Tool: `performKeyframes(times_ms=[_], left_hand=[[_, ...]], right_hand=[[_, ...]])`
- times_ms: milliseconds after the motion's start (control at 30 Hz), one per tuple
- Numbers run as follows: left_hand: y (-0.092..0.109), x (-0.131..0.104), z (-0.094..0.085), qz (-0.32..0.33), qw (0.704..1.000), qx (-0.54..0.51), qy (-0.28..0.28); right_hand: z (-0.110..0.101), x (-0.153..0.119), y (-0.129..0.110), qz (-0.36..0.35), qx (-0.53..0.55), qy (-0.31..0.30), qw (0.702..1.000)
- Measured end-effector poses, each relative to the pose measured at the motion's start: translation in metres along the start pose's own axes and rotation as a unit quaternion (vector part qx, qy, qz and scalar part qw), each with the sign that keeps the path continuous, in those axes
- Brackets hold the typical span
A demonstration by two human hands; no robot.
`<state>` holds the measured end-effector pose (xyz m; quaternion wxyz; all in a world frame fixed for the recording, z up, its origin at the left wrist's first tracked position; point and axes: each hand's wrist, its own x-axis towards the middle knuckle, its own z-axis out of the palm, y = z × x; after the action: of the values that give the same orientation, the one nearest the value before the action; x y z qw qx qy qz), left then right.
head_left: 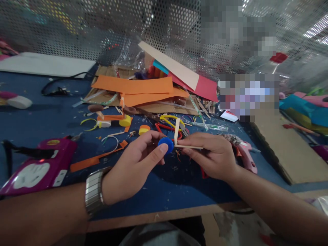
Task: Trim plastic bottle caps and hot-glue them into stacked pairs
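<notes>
Between the thumb and fingers of my left hand [138,160] is a round blue bottle cap [166,145], its flat face turned toward me. My right hand [212,153] pinches a thin wooden stick piece [177,131] made of two sticks joined at a corner, one upright and one lying level. That corner is right beside the cap's edge; I cannot tell if they touch. Both hands are above the blue table. Behind them lie yellow-handled pliers [170,118] and red-handled tools [159,127], partly hidden by my hands.
A purple machine [38,167] with a cable stands at left. A pink glue gun [247,155] lies right of my right hand. Orange paper strips [133,85] and cardboard [89,97] are piled behind. A cardboard sheet [294,147] lies at right; a perforated metal screen [176,24] closes the back.
</notes>
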<state>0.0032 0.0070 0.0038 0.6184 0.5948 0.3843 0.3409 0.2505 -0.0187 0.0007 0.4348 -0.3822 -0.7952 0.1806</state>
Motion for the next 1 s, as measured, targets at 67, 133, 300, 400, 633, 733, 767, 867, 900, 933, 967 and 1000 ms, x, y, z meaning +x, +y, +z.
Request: performKeyframes(times_ms=[67,133,300,400,633,733,767,867,900,933,967,1000], left_hand=[[-0.0003,0.0007,0.0000,0.003,1.000,0.001,0.001],[-0.0006,0.0014,-0.0002,0.007,1.000,0.006,0.002],[0.0002,0.0017,-0.0013,0.010,1.000,0.012,-0.003],[0.0005,0.0011,-0.0016,0.007,1.000,0.008,0.001],[-0.0007,0.0009,-0.0008,0.001,1.000,0.000,0.003],[-0.0010,0.0009,-0.0009,0.002,1.000,-0.002,0.005],[-0.0011,0.0009,-0.0010,0.005,1.000,-0.004,0.004],[-0.0016,0.0008,-0.0007,0.012,1.000,-0.011,0.003],[-0.0017,0.0008,-0.0003,0.012,1.000,-0.013,0.003],[-0.0018,0.0008,0.0000,0.011,1.000,-0.015,0.004],[-0.0019,0.0007,0.0004,0.011,1.000,-0.016,0.004],[-0.0020,0.0007,0.0007,0.011,1.000,-0.018,0.004]], right_hand=[[0.0000,0.0002,0.0003,-0.005,-0.001,-0.002,1.000],[-0.0001,0.0003,0.0006,-0.005,-0.003,-0.004,1.000],[0.0004,-0.0002,0.0018,-0.005,0.001,-0.004,1.000],[0.0008,-0.0006,0.0024,-0.007,0.009,-0.003,1.000],[0.0003,-0.0009,0.0031,0.004,0.000,-0.007,1.000],[0.0005,-0.0013,0.0035,0.001,0.005,-0.007,1.000],[0.0007,-0.0016,0.0036,0.002,0.006,-0.006,1.000],[0.0013,-0.0021,0.0037,0.006,0.004,-0.007,1.000],[0.0015,-0.0022,0.0037,0.005,0.005,-0.007,1.000],[0.0017,-0.0023,0.0037,0.004,0.007,-0.006,1.000],[0.0018,-0.0022,0.0037,0.002,0.010,-0.005,1.000],[0.0018,-0.0022,0.0037,0.000,0.013,-0.004,1.000]])
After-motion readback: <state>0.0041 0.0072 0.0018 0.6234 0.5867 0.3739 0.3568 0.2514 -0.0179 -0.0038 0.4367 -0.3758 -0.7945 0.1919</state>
